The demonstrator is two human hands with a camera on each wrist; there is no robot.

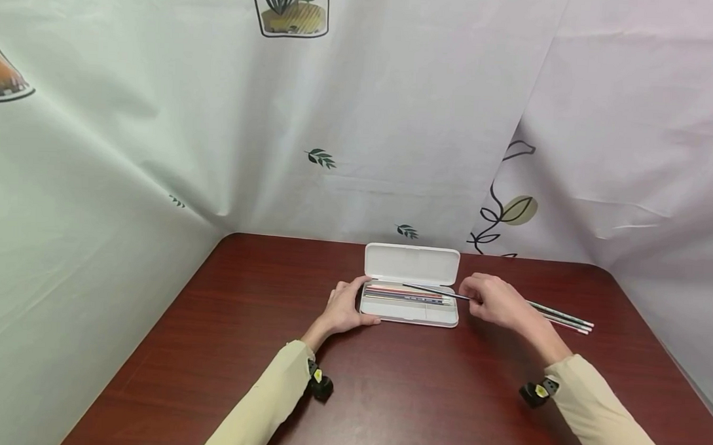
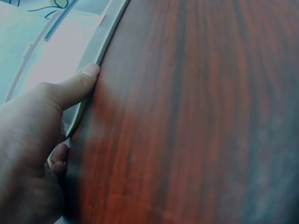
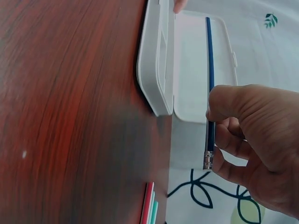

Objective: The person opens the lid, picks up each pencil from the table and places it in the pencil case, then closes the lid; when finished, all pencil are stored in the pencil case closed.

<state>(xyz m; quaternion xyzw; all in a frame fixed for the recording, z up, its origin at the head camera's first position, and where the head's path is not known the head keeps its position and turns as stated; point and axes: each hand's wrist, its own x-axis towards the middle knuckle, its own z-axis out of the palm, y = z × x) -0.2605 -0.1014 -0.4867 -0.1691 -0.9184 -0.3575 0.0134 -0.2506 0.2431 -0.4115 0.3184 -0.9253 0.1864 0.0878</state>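
Right grip: we pinch the dark pencil.
Pencil axis: leftward, above the case.
Left grip: we clasp the case's left end.

On the table, the case holds several pencils, with loose pencils to its right and a cloth behind.

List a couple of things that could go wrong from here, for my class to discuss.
The right hand holds the dark pencil near its metal-banded end, so the long free end might swing and nudge the pencils lying in the case. The left hand grips only the case's left end, so the right end could shift if bumped.
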